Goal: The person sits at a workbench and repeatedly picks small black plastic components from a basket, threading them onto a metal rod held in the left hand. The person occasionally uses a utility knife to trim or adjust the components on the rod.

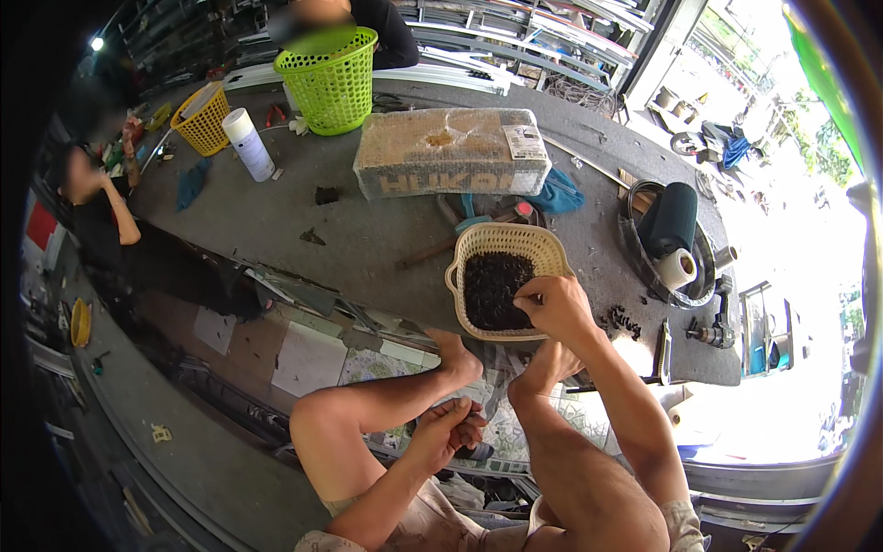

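A cream plastic basket [456,262] with perforated sides stands on the grey table in front of me. Many small black pieces [495,287] fill its bottom, too fine to name. My right hand [558,308] reaches over the basket's right rim, thumb and forefinger pinched together; whatever they may hold is too small to make out. Lower down, between my knees, my left hand [445,436] is closed with curled fingers, and its contents are hidden. More small black pieces [623,321] lie loose on the table to the right of the basket.
Behind the basket are a wrapped cardboard box [451,152], a hammer [437,250] and a blue cloth [557,191]. A black ring-shaped tray [635,241] with rolls and a drill [716,327] are at right. Green basket [336,92], yellow basket [204,124] and spray can [248,145] stand far left; two people are beyond.
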Available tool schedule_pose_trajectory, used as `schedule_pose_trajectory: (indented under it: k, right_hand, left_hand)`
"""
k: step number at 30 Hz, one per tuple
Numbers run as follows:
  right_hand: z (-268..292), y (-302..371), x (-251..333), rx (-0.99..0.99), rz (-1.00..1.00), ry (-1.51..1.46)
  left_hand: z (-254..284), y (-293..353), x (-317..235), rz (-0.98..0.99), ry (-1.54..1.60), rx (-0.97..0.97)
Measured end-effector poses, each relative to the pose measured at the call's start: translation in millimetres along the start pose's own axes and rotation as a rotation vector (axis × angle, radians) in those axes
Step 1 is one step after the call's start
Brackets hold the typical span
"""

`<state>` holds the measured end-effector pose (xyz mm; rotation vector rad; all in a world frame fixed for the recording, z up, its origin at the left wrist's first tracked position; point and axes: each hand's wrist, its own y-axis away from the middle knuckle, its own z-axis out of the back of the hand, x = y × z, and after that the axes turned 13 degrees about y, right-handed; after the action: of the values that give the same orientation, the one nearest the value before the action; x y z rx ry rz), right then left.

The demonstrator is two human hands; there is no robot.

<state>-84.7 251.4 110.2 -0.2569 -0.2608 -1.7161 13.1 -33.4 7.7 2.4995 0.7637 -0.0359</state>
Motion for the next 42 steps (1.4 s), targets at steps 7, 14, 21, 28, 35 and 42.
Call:
schedule_pose_trajectory:
  k: [7,14,21,28,35,42]
  right_hand:
    - [8.2,18.4,17.0,-0.215,-0.069,-0.36]
    - [-8.9,75.2,57.5,0.077,0.136,-0.456]
    - [-15.6,83.3,57.3,0.144,0.133,-0.479]
    - [-25.5,88.1,56.5,0.224,0.062,-0.589]
    - [-20.1,89.2,60.9,0.324,0.063,-0.555]
    - [-20.2,89.8,60.1,0.345,0.077,-0.517]
  left_hand:
    - [-29.5,-7.2,-20.3,-0.05,0.061,0.032]
    - [-13.5,-9.9,-19.8,-0.139,0.159,0.189]
    - [-10.6,-7.7,-13.9,-0.202,0.134,0.125]
    - [-15.6,-9.1,-5.7,-0.32,0.063,0.108]
    - [-14.5,-10.9,-3.4,-0.353,-0.033,0.129]
    - [-13.9,-8.9,-3.8,-0.362,-0.07,0.081]
